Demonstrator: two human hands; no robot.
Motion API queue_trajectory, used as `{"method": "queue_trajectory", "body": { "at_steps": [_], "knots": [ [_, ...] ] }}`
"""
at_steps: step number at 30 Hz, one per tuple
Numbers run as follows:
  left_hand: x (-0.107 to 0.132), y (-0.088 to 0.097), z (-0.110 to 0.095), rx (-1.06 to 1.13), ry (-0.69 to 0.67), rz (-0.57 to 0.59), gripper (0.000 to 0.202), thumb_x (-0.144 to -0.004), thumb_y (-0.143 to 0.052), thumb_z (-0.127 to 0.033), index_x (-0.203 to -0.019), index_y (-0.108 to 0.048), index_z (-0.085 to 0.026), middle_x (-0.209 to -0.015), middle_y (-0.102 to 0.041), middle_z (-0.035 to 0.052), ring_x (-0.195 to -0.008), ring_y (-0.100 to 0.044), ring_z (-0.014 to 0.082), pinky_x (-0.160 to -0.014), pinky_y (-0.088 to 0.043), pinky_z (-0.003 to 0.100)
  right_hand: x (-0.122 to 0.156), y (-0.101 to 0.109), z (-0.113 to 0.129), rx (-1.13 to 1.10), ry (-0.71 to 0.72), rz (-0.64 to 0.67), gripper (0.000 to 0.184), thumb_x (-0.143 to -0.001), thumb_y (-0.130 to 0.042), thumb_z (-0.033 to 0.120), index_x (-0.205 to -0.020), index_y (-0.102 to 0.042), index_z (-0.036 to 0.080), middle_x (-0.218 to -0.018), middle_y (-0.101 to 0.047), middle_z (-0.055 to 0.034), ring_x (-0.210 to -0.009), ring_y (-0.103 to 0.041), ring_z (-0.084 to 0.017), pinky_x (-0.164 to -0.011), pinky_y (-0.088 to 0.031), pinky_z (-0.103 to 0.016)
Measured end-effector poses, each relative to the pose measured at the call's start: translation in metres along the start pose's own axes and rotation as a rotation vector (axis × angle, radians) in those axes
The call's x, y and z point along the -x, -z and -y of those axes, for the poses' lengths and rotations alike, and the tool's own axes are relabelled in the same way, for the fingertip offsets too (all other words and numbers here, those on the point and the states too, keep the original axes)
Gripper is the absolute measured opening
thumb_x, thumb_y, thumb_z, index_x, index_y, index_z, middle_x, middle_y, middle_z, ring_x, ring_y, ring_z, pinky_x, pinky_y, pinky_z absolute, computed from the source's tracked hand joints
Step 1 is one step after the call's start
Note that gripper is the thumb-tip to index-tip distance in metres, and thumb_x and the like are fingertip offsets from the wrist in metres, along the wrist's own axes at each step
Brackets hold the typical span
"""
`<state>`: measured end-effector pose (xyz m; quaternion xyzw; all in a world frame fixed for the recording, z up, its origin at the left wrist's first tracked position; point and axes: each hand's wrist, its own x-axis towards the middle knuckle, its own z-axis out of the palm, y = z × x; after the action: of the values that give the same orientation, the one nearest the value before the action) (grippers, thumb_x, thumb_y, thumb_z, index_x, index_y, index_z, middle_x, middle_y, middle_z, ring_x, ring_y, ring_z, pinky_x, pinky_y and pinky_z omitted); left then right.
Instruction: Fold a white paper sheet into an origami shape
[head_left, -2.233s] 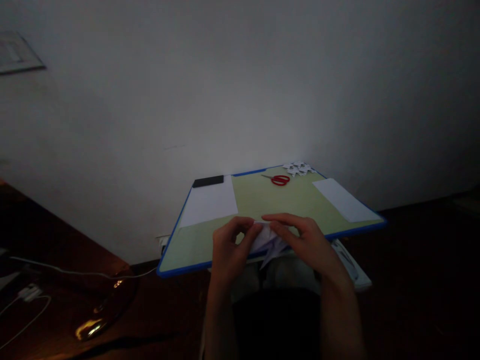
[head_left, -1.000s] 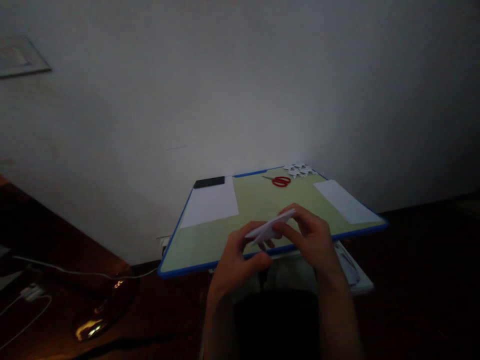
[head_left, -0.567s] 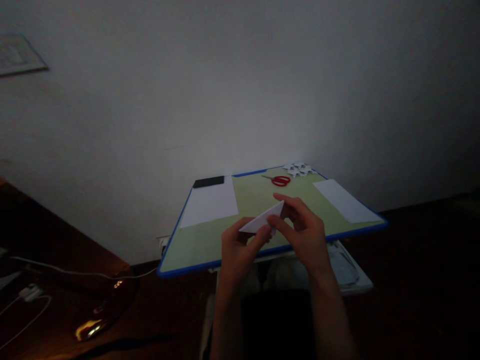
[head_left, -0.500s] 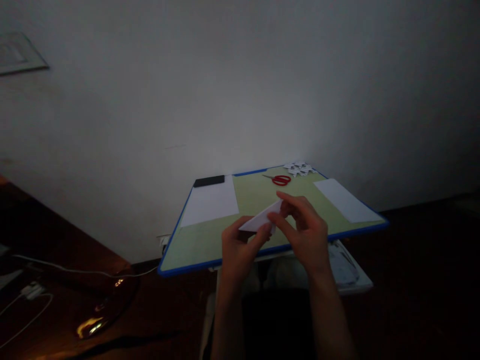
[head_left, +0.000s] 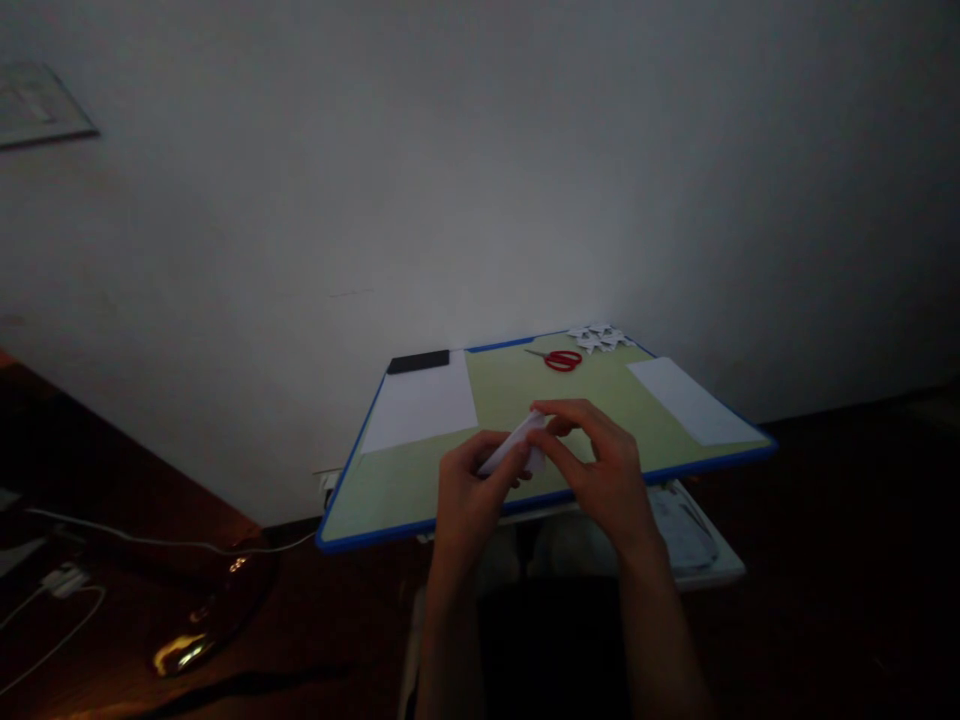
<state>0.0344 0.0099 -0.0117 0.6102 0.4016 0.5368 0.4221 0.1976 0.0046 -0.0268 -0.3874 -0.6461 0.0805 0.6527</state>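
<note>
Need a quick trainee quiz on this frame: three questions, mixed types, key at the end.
1. Fill in, near or far: the red-handled metal scissors lie closer to the ____ edge of the pale green, blue-edged tabletop.

2. True or false: the bare left hand and bare right hand both touch the small folded white paper.

3. What lies at the far end of the large white paper sheet on the left?
A. the scissors
B. a flat black rectangular object
C. the right hand

Key: 1. far; 2. true; 3. B
</note>
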Motion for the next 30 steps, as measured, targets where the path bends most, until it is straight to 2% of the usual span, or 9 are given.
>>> {"method": "queue_trajectory", "body": {
  "at_steps": [3, 7, 9, 12, 15, 17, 22, 26, 30],
  "knots": [
    [-0.001, -0.002, 0.004, -0.029, 0.016, 0.000, 0.022, -0.085, -0.082, -0.038, -0.084, -0.081, -0.016, -0.067, -0.076, 0.0030, -0.061, -0.069, 0.0158, -0.060, -0.052, 0.023, 0.000, 0.001, -0.005, -0.024, -0.051, 0.039, 0.021, -0.096, -0.077, 0.018, -0.115, -0.075, 0.028, -0.104, -0.078, -0.0018, -0.087, -0.072, -0.019, -0.085, -0.060, -0.036],
    [-0.002, -0.011, 0.007, -0.093, -0.026, -0.071, 0.023, -0.087, -0.079, -0.039, -0.085, -0.081, -0.016, -0.068, -0.077, 0.0030, -0.062, -0.070, 0.0165, -0.061, -0.051, 0.024, -0.001, 0.001, -0.009, 0.020, -0.034, 0.005, 0.013, -0.095, -0.078, 0.019, -0.105, -0.074, 0.027, -0.119, -0.074, -0.0061, -0.105, -0.072, -0.023, -0.085, -0.058, -0.037],
    [-0.003, -0.015, 0.006, -0.111, -0.039, -0.101, 0.022, -0.088, -0.077, -0.039, -0.084, -0.080, -0.017, -0.069, -0.077, 0.0026, -0.062, -0.070, 0.0166, -0.061, -0.052, 0.025, -0.002, 0.002, -0.008, 0.077, -0.001, -0.036, 0.011, -0.094, -0.080, 0.017, -0.097, -0.074, 0.026, -0.112, -0.072, -0.0054, -0.105, -0.070, -0.023, -0.084, -0.057, -0.037],
    [-0.003, -0.019, 0.003, -0.086, -0.030, -0.127, 0.023, -0.088, -0.075, -0.039, -0.081, -0.079, -0.017, -0.069, -0.076, 0.0020, -0.063, -0.071, 0.0168, -0.062, -0.053, 0.025, -0.002, 0.002, -0.007, 0.073, 0.027, -0.002, 0.014, -0.095, -0.077, 0.013, -0.089, -0.071, 0.025, -0.094, -0.072, -0.0013, -0.087, -0.068, -0.019, -0.073, -0.052, -0.033],
    [-0.003, -0.017, 0.002, -0.063, -0.010, -0.111, 0.023, -0.086, -0.077, -0.038, -0.078, -0.077, -0.016, -0.066, -0.075, 0.0020, -0.062, -0.070, 0.0166, -0.061, -0.053, 0.025, -0.003, 0.002, -0.007, 0.044, 0.005, 0.020, 0.012, -0.095, -0.078, 0.014, -0.098, -0.073, 0.025, -0.088, -0.074, 0.0010, -0.074, -0.065, -0.017, -0.068, -0.051, -0.031],
    [-0.004, -0.015, 0.004, -0.041, 0.008, -0.071, 0.021, -0.084, -0.079, -0.037, -0.085, -0.078, -0.016, -0.066, -0.076, 0.0023, -0.062, -0.070, 0.0171, -0.061, -0.053, 0.025, -0.003, 0.003, -0.009, 0.045, 0.004, 0.006, 0.018, -0.093, -0.081, 0.014, -0.107, -0.076, 0.025, -0.093, -0.078, 0.0000, -0.078, -0.068, -0.018, -0.073, -0.054, -0.032],
    [-0.005, -0.014, 0.010, 0.027, 0.056, 0.008, 0.022, -0.083, -0.080, -0.035, -0.092, -0.075, -0.016, -0.073, -0.081, 0.0044, -0.065, -0.074, 0.0186, -0.064, -0.056, 0.027, -0.003, 0.005, -0.014, 0.070, 0.025, 0.025, 0.009, -0.096, -0.078, 0.018, -0.099, -0.080, 0.026, -0.094, -0.082, -0.0022, -0.087, -0.074, -0.021, -0.084, -0.059, -0.037],
    [-0.005, -0.015, 0.011, 0.048, 0.050, -0.017, 0.019, -0.084, -0.080, -0.033, -0.090, -0.074, -0.016, -0.071, -0.080, 0.0036, -0.064, -0.074, 0.0180, -0.064, -0.057, 0.026, -0.001, 0.005, -0.018, 0.034, -0.021, 0.044, 0.011, -0.099, -0.073, 0.020, -0.103, -0.081, 0.026, -0.100, -0.083, -0.0039, -0.090, -0.075, -0.022, -0.087, -0.061, -0.039],
    [-0.005, -0.015, 0.010, 0.101, 0.068, -0.037, 0.023, -0.086, -0.081, -0.036, -0.093, -0.075, -0.015, -0.071, -0.081, 0.0049, -0.062, -0.074, 0.0179, -0.062, -0.058, 0.026, -0.001, 0.006, -0.018, -0.049, 0.026, 0.102, 0.016, -0.100, -0.070, 0.017, -0.101, -0.082, 0.027, -0.099, -0.081, -0.0041, -0.093, -0.076, -0.021, -0.083, -0.061, -0.036]
  ]
}}
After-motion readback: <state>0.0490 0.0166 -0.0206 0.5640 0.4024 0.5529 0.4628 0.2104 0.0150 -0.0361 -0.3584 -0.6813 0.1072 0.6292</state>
